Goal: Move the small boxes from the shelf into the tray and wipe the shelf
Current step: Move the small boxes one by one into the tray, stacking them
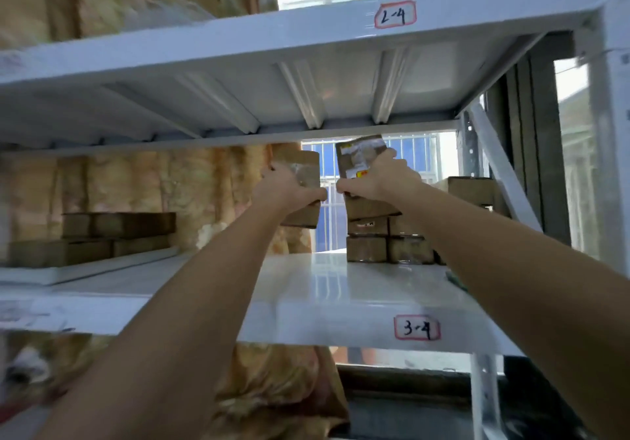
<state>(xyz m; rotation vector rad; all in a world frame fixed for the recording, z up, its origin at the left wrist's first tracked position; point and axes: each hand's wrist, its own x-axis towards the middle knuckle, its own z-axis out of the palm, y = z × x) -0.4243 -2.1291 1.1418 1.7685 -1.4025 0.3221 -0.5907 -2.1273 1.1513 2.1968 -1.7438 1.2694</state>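
Both my arms reach into the white shelf labelled 3-4. My left hand grips a small brown cardboard box, lifted clear of the shelf. My right hand grips another small brown box with a printed label, held tilted just above a stack of small brown boxes at the back right of the shelf. More brown boxes lie in a white tray on the left of the shelf.
The upper shelf labelled 2-4 hangs close above my hands. A diagonal brace and an upright post stand on the right. Another brown box sits far right. A patterned curtain and barred window lie behind.
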